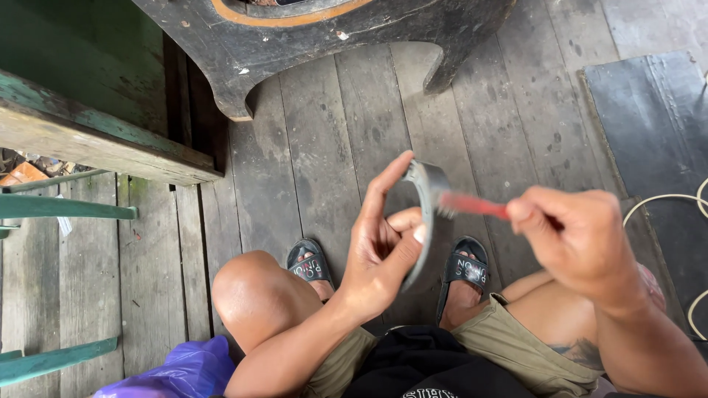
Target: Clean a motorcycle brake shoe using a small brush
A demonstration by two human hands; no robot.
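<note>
My left hand [380, 243] holds a curved grey metal part [431, 193] edge-on, thumb and fingers pinching its rim above my knees. My right hand [579, 232] grips a red-handled brush [472, 204], whose bristle end touches the upper inner face of the curved part. The brush is blurred. Both hands hover over my lap, with my sandalled feet [310, 262] below on the grey plank floor [332, 133].
A black wooden stand with an orange-rimmed opening [310, 29] sits ahead. A green wooden bench and rails [66, 133] lie left. A dark sheet [656, 125] and a pale cord [697, 214] are at right. A purple plastic bag [184, 372] lies by my left knee.
</note>
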